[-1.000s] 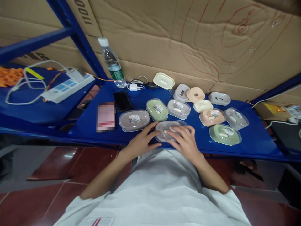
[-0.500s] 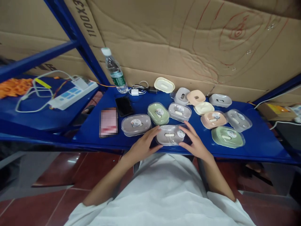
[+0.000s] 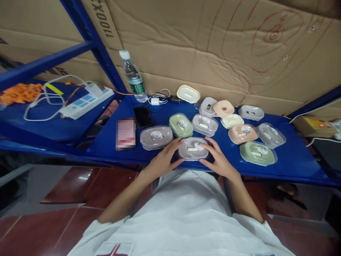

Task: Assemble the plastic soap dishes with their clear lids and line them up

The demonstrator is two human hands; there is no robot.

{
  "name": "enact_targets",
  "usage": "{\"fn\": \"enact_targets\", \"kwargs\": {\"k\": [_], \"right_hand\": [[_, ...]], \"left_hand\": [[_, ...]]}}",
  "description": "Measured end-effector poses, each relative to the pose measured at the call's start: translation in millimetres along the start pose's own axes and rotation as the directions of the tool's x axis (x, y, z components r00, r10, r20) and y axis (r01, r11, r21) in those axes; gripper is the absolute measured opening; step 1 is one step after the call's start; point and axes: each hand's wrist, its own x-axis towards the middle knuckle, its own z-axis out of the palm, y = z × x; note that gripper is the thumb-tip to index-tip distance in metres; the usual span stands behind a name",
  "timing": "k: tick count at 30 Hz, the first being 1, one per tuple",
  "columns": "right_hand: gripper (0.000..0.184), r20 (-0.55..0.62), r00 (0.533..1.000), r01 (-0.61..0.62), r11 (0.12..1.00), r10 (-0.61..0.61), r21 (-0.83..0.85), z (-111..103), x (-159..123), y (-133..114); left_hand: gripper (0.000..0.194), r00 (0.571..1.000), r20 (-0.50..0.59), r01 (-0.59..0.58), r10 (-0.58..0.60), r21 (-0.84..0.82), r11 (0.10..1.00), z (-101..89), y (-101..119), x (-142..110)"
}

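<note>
A grey oval soap box (image 3: 189, 154) with a clear lid lies at the table's front edge, in front of my body. My left hand (image 3: 166, 156) grips its left end, thumb at the near side and fingers at the far side. Around the right end, my right hand (image 3: 220, 160) holds it the same way. A round sticker (image 3: 198, 146) and a white bar (image 3: 193, 149) show on top of the box. Just beyond my left hand sit another grey lidded soap box (image 3: 156, 138) and a green one (image 3: 181, 125).
More soap boxes in grey (image 3: 204, 125), peach (image 3: 243, 134) and green (image 3: 258, 153) stand to the right. Cream (image 3: 188, 94) pieces lie farther back. A water bottle (image 3: 135, 80), a black phone (image 3: 143, 116) and a blurred pink item (image 3: 125, 134) are at left, near a power strip (image 3: 86, 104).
The view has shifted slightly. Both hands still hold the grey soap box; its sticker now sits farther left, closer to the white bar, and my right fingers have moved slightly inward.
</note>
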Motion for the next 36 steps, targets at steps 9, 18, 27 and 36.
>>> {"fn": "enact_targets", "kwargs": {"k": [9, 18, 27, 36], "right_hand": [[0.064, -0.139, 0.986, 0.090, 0.996, -0.090, -0.008, 8, -3, -5], [0.068, -0.164, 0.984, 0.065, 0.997, -0.071, -0.039, 16, 2, -14], [0.059, -0.077, 0.993, 0.090, 0.996, -0.090, 0.001, 10, 5, -14], [0.059, -0.031, 0.993, 0.117, 0.993, -0.118, -0.029, 5, 6, -10]], "left_hand": [[0.070, 0.996, -0.052, -0.066, 0.067, 0.023, 0.998, -0.6, 0, -2], [0.065, 0.991, -0.064, -0.120, 0.121, 0.030, 0.992, -1.1, -2, -3], [0.057, 0.984, -0.084, -0.148, 0.155, 0.090, 0.985, -1.5, -1, -2], [0.060, 0.983, -0.092, -0.155, 0.159, 0.049, 0.987, -3.4, -1, -2]]}}
